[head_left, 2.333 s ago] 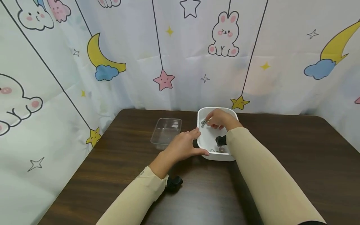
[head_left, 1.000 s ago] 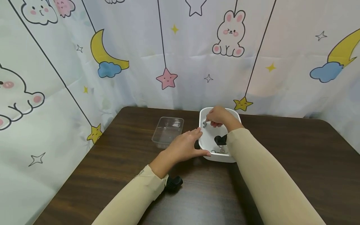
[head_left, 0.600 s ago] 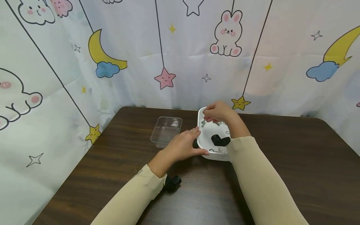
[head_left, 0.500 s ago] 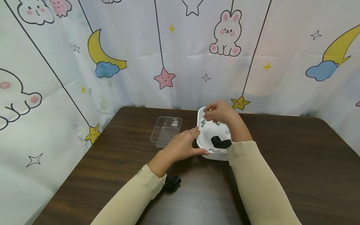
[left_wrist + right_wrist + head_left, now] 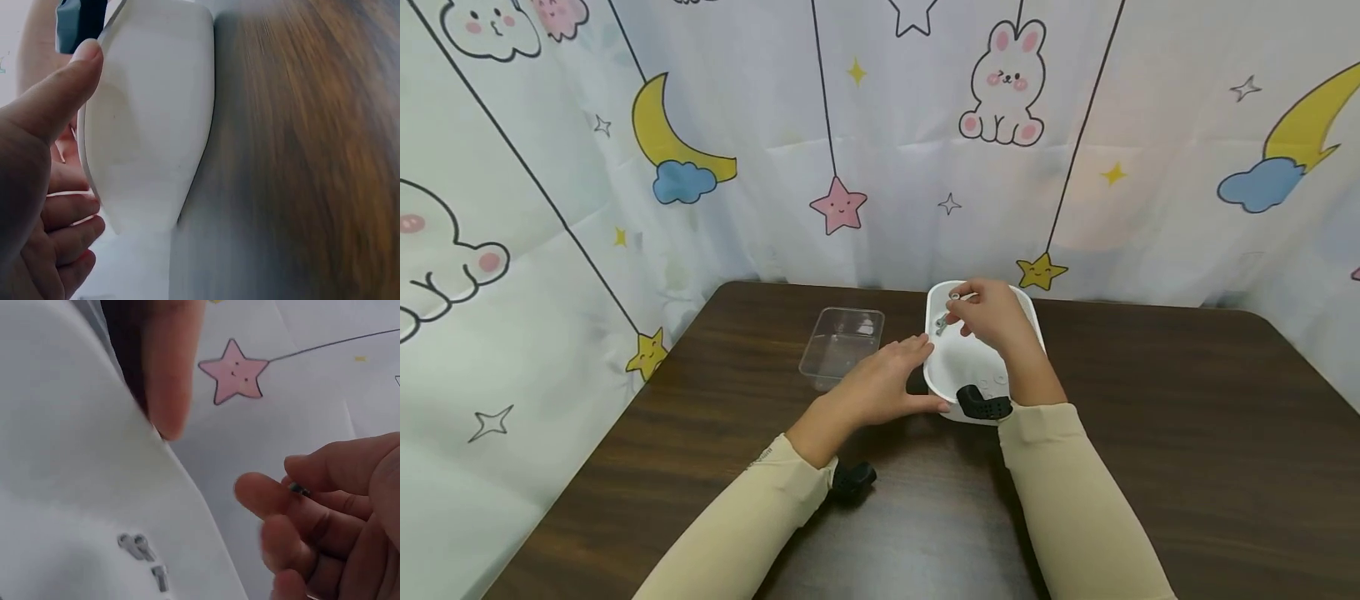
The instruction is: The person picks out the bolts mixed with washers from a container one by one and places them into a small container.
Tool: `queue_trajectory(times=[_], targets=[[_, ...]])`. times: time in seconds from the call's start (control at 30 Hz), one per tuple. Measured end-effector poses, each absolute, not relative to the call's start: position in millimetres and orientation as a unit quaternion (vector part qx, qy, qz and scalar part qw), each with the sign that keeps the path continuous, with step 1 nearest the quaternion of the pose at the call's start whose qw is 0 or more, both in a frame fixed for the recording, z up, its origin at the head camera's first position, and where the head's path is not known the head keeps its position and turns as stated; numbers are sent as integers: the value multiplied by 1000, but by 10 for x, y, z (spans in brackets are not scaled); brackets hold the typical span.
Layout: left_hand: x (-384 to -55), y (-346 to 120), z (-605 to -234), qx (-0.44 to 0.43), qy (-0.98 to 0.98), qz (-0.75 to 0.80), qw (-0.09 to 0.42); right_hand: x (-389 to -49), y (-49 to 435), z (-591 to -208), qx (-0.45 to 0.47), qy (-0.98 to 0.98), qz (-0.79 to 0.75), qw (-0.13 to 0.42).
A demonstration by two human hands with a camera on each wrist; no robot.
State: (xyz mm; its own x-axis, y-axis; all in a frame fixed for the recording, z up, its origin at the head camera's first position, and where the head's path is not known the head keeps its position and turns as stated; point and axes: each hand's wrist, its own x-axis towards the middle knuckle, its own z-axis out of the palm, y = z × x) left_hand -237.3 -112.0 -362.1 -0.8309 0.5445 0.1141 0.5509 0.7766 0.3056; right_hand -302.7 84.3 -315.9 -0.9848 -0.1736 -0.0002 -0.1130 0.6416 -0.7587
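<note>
Three bolts [image 5: 143,547] in tub [image 5: 62,444], right-wrist view clear, head view indistinct

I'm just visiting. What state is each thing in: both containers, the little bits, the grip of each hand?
White tub: upright, lidless, with small things inside.
Clear container: upright, lidless, partly hidden; nothing visible inside.
Metal pieces: three visible, lying in the white tub.
Held piece: small, pinched, mostly hidden.
Left grip: open, touching the white tub's rim.
Right grip: pinching the held piece.
</note>
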Motion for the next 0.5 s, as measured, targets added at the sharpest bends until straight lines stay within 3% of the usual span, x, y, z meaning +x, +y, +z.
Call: queue_trajectory(times=[0.2,0.5], targets=[[-2385,-1329,-3610,-281,-944,-172,26,-3014,786,-3202,-89,904,-418,-10],[-2350,-1861,-3559,-224,-955,-187,54,-2986,728,-3183,-93,881,-464,-20]])
